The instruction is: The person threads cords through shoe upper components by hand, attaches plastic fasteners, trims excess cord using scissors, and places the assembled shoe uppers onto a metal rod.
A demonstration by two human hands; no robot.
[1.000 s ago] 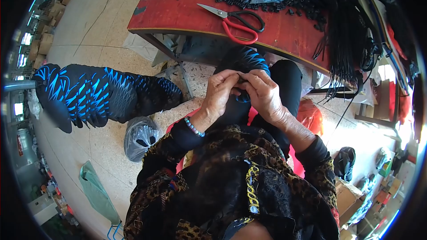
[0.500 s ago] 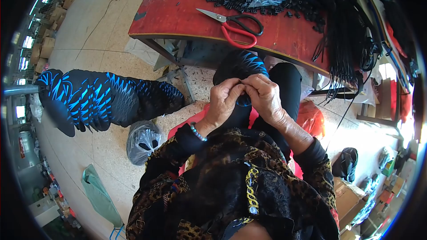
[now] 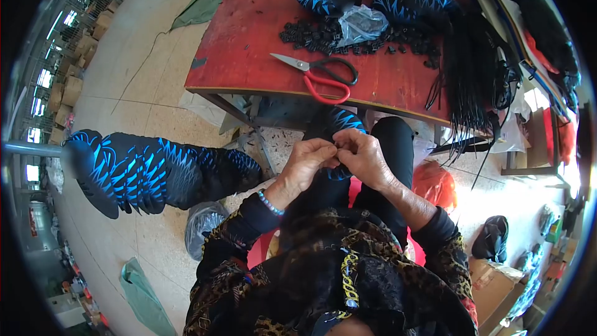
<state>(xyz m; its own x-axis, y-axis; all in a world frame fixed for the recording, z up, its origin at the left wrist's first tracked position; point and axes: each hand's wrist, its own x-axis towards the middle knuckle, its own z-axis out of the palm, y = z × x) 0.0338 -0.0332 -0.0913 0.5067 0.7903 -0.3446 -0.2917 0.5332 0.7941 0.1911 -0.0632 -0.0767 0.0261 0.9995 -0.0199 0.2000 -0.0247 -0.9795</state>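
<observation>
Over my lap, my left hand (image 3: 309, 162) and my right hand (image 3: 365, 157) meet with thumbs and fingers pinched together. Whatever lies between the fingertips is too small and covered to make out. Just behind and beneath them is a black fabric piece with blue zigzag pattern (image 3: 346, 121), which looks like a shoe upper; the hands hide part of it. Beyond, on the red table (image 3: 249, 56), lie scissors with red and black handles (image 3: 303, 65). A heap of small black plastic pieces (image 3: 301, 36) spreads around a clear plastic bag (image 3: 364, 23).
More blue-patterned black pieces (image 3: 410, 3) and a bundle of black cords (image 3: 469, 87) lie at the table's right. At left, a long row of similar pieces (image 3: 149, 171) hangs on a metal pole (image 3: 31, 148). Bags (image 3: 204, 227) and a cardboard box (image 3: 494, 289) stand on the floor.
The view has tilted up, so the table and scissors appear lower and more of the table's far side shows. Both hands stay together, with the right fingers curled differently.
</observation>
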